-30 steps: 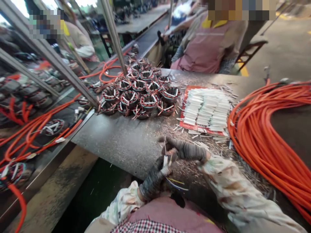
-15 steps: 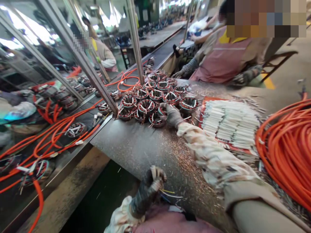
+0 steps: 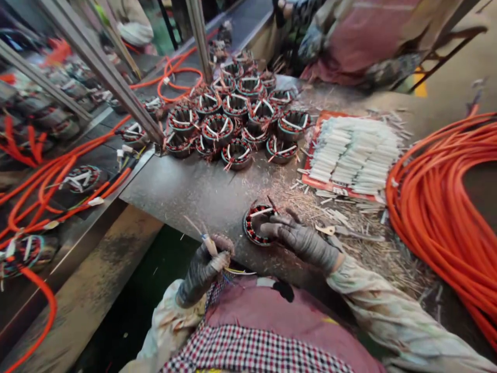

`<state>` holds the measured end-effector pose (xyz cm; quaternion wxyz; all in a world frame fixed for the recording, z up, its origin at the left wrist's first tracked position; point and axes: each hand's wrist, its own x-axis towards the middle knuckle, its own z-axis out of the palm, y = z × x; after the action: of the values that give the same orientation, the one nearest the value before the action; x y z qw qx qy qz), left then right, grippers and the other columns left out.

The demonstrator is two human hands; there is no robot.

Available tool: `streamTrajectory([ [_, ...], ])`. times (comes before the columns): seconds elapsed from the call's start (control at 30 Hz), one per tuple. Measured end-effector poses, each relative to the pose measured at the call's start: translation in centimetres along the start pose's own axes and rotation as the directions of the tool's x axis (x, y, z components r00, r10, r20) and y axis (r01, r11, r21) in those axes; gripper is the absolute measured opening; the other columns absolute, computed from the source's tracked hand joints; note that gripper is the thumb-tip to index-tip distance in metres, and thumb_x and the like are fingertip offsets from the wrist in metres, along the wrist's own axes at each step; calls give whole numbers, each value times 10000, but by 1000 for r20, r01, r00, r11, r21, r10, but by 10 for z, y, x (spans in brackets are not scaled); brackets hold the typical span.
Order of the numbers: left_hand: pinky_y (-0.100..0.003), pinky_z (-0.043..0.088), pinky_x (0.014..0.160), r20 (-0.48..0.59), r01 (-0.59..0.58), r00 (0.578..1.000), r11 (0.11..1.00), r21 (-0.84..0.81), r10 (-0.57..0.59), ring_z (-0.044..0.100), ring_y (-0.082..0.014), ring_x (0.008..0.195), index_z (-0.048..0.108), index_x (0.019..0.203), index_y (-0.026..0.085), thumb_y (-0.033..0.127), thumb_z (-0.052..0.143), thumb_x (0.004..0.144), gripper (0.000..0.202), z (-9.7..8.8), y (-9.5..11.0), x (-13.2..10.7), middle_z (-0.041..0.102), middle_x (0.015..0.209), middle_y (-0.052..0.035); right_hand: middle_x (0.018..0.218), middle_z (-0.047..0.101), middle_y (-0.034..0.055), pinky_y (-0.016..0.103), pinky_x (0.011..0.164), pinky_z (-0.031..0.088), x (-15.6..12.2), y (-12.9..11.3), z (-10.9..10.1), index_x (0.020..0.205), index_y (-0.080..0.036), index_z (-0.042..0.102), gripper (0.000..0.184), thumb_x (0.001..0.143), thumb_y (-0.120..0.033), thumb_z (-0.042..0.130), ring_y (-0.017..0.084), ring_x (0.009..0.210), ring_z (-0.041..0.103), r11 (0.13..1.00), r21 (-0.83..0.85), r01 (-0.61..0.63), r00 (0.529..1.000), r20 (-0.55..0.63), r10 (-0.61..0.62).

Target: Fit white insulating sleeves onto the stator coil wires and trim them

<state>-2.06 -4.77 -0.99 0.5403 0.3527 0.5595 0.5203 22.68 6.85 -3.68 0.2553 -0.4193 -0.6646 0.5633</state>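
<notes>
My right hand [image 3: 301,239], in a dark glove, grips a round wound stator [image 3: 257,225] that rests on the metal table [image 3: 186,191] near its front edge. My left hand [image 3: 204,267], also gloved, is closed around a thin bundle of wires with a pale sleeve [image 3: 212,244], held just off the table edge above my lap. A cluster of several more stators [image 3: 233,116] sits further back on the table.
A red tray of white sleeves [image 3: 351,153] lies to the right of the stators. Orange cables [image 3: 438,207] coil at the far right. Copper scraps litter the table. A conveyor [image 3: 77,181] with stators and orange leads runs on the left. Another person [image 3: 361,41] sits beyond.
My right hand reached out to the stator pile, took one stator and brought it back to the near edge. My left hand stayed near my lap, holding the wires.
</notes>
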Motion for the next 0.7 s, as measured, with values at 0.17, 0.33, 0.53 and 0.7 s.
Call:
streamTrajectory([
  [0.17,-297,490,711,91,11,995,965,263,-36,599,-183,736,715,830,189,364,752,744,198,22,-7,7,686,785,-24,1159,726,52,576,1035,556,-42,17,17,1206,-377,695,391,847,-523,747,351,1230,634,998,62,15,975,-222,-1],
  [0.33,-334,521,815,240,-193,965,899,394,102,648,-211,811,717,877,202,297,652,835,122,64,-7,34,712,847,-43,935,725,5,469,836,640,-67,16,25,947,-314,657,210,834,-400,812,247,873,709,983,167,77,837,-546,27],
  [0.53,-442,538,948,387,-270,919,833,484,74,711,-295,925,749,997,183,242,659,845,187,110,-14,61,766,990,-119,786,772,36,371,796,659,-72,8,-20,791,-263,762,314,831,-574,748,221,782,743,970,-132,206,869,-431,-243],
  [0.7,-392,555,871,389,-309,914,824,476,118,672,-242,808,749,859,202,194,732,792,70,112,-15,56,742,856,-69,755,774,-10,234,629,645,-58,-9,-28,846,-254,771,245,958,-120,600,142,668,735,-139,-981,137,647,195,-737],
])
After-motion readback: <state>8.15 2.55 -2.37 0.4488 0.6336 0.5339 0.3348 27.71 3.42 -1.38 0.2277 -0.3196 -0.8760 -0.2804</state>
